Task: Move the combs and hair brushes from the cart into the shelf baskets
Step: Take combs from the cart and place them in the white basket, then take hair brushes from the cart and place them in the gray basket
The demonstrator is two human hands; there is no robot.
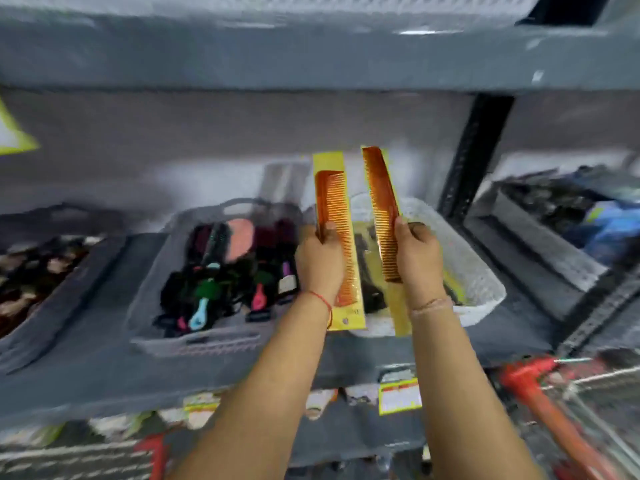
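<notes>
Above the white basket [485,289] on the shelf [104,368], the left hand [320,261] had its fingers closed round one amber comb [334,209] on its yellow card, the right hand [417,258] gripped a second comb [382,209] likewise, and brushes [239,265] filled the grey basket [194,341] left of it.

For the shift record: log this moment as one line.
left hand: holds left comb | right hand: holds right comb | position: above white basket | brush basket: untouched
</notes>
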